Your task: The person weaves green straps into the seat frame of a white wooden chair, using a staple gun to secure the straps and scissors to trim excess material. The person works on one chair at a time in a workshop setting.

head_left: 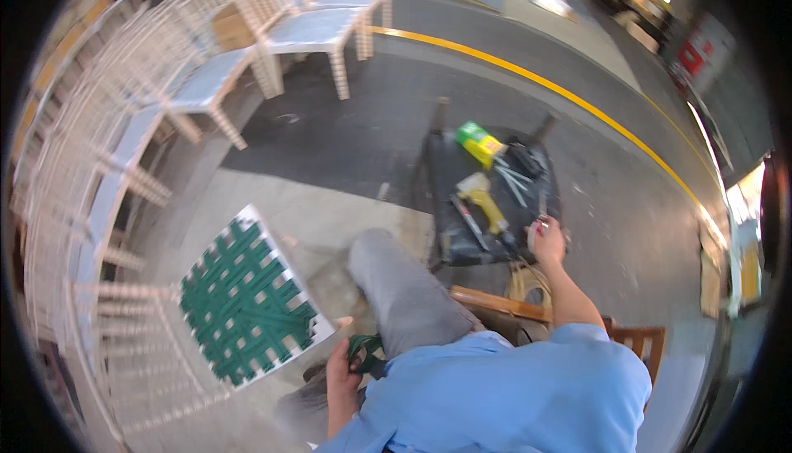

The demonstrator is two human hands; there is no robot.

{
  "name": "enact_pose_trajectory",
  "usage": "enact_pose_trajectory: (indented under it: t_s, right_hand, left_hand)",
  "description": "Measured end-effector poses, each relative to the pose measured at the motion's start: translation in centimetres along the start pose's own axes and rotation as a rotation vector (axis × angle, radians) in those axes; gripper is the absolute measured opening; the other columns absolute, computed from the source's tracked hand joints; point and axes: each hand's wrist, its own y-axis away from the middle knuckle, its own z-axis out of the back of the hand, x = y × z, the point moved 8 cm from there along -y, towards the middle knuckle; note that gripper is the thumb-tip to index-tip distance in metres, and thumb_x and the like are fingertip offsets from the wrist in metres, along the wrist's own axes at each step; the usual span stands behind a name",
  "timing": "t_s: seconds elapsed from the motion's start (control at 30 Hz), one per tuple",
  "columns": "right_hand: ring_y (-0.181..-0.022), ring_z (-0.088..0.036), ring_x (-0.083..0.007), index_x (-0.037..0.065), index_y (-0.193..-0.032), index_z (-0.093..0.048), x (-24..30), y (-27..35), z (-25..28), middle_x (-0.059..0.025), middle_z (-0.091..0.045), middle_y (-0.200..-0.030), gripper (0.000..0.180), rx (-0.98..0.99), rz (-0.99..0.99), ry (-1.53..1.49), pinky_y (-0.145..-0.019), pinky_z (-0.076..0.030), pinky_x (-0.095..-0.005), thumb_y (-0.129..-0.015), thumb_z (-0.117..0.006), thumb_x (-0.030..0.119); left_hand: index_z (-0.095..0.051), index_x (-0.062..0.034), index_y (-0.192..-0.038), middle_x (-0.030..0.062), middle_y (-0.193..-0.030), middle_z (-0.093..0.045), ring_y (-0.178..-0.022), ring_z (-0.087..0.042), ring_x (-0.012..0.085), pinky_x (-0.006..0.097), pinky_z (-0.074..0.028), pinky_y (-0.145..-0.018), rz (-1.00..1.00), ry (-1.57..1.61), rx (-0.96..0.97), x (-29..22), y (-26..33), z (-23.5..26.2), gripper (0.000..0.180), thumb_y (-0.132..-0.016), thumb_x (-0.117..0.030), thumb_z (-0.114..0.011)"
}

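Beside my left knee stands a pale wooden chair with turned spindles, its seat woven from green webbing [247,304] over a white frame. My left hand [340,370] is closed around a loose bundle of green webbing strap [364,354] near the seat's front corner. My right hand [548,243] reaches over the near right edge of a black padded seat [445,176], fingers closed on a small, thin tool whose kind is blurred. On that seat lie a yellow glue gun [485,204], several white sticks [513,182], a green and yellow packet [480,144] and a slim red and silver tool [470,222].
Rows of pale spindle-backed chairs [318,30] line the left and far left, one carrying a cardboard box [232,27]. A wooden chair part [503,303] and a coiled cord [528,282] are by my right side. A yellow line [528,73] crosses the grey floor.
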Motion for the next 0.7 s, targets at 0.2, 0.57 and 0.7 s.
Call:
enact_pose_trajectory:
  t_s: [0.2, 0.57, 0.7]
  right_hand:
    - [-0.113, -0.067, -0.0380, 0.010, -0.119, -0.069, -0.3, -5.1, -0.6, -0.0203, -0.071, -0.118, 0.049, 0.122, 0.071, 0.131, -0.094, -0.053, -0.0463, -0.082, -0.081, 0.039]
    - [-0.093, -0.069, -0.0200, 0.000, -0.126, -0.066, 34.1, 3.0, -15.1, -0.0141, -0.072, -0.103, 0.038, 0.468, 0.713, -0.463, -0.083, -0.054, -0.0346, -0.093, -0.072, 0.018]
    - [-0.087, -0.067, -0.0164, 0.006, -0.134, -0.061, 48.6, 19.6, -28.1, -0.0063, -0.070, -0.101, 0.043, 1.202, 0.596, -0.563, -0.073, -0.053, -0.0316, -0.098, -0.070, 0.027]
  left_hand:
    - [-0.065, -0.0086, -0.107, 0.0072, -0.098, -0.071, -0.054, -0.045, 0.0101, 0.023, -0.035, -0.046, 0.066, 0.156, 0.119, -1.0, -2.1, -1.5, 0.025, -0.099, -0.032, -0.069]
    - [-0.066, -0.0033, -0.120, 0.0065, -0.121, -0.074, -0.053, -0.044, 0.0086, 0.024, -0.042, -0.056, 0.040, 0.517, 0.085, -1.6, -1.0, 0.6, 0.037, -0.104, -0.036, -0.059]
    - [-0.063, -0.0051, -0.121, 0.0102, -0.124, -0.073, -0.052, -0.044, 0.0082, 0.021, -0.040, -0.054, -0.020, 0.598, 0.196, -3.3, -2.2, -0.2, 0.034, -0.100, -0.033, -0.064]
